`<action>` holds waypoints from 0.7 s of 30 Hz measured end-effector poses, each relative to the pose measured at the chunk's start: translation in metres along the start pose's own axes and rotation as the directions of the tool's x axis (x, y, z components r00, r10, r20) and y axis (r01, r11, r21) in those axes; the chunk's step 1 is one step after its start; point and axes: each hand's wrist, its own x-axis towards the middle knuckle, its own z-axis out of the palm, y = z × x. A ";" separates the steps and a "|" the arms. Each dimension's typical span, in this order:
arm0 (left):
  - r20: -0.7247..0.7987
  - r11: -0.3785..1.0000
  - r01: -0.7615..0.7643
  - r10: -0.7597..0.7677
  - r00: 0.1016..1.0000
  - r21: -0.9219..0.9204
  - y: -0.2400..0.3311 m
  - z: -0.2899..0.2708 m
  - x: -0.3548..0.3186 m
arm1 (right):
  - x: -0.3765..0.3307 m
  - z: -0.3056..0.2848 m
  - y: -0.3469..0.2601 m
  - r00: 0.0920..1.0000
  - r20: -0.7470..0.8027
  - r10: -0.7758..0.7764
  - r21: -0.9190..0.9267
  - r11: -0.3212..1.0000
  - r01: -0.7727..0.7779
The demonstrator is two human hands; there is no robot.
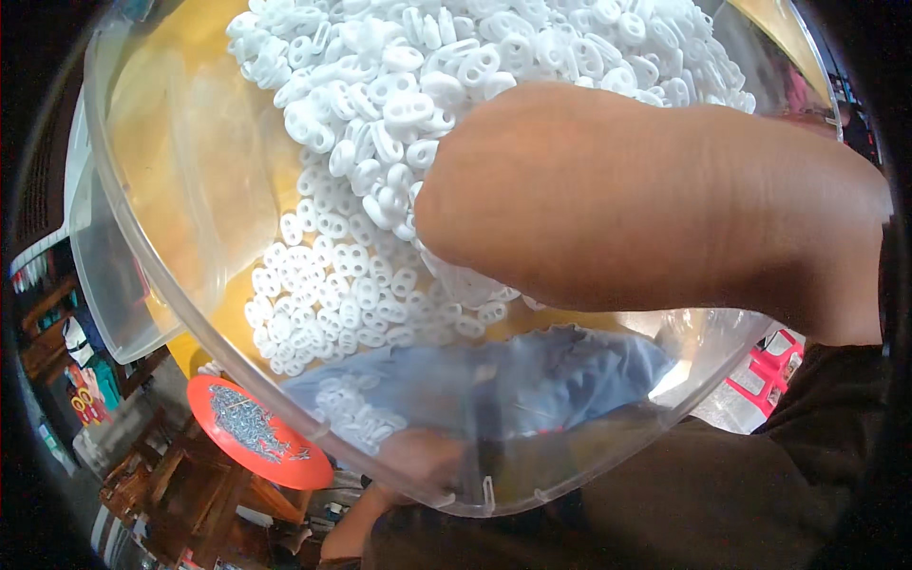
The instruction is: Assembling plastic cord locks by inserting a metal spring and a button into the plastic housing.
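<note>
A large clear plastic tub (pixel 152 252) holds a heap of small white oval plastic pieces with two holes each (pixel 408 109). From the right, my right hand (pixel 513 190) reaches over the tub and lies against the heap; its fingers are hidden beneath it. Through the tub's near wall I see my left hand (pixel 423 459), blurred, low at the tub's near side. Its fingers cannot be made out. Beside it, also through the wall, more white pieces (pixel 351 413) show against blue-grey cloth (pixel 541 375).
A red dish (pixel 309 465) of small metal parts (pixel 245 423) stands left of the tub, near wooden furniture (pixel 190 503). Yellow surface (pixel 190 142) shows through the tub. A pink plastic stool (pixel 768 373) stands at the right, beyond dark clothing (pixel 646 494).
</note>
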 end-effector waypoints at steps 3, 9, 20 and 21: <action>0.016 1.000 0.006 -0.006 1.000 0.005 0.000 0.001 -0.001 | 0.002 0.005 0.001 0.998 -0.058 -0.040 -0.053 0.998 0.037; 0.044 1.000 0.022 -0.023 0.999 0.020 0.001 0.003 0.006 | -0.001 0.005 0.006 0.997 -0.074 0.001 -0.038 0.999 -0.004; 0.095 0.997 0.046 -0.051 0.994 0.057 -0.003 0.010 0.012 | 0.014 -0.043 -0.004 0.788 0.510 0.344 0.277 0.802 -0.529; 0.095 0.997 0.059 -0.063 0.994 0.043 -0.006 0.010 0.012 | 0.023 -0.037 0.008 0.788 0.521 0.328 0.283 0.805 -0.522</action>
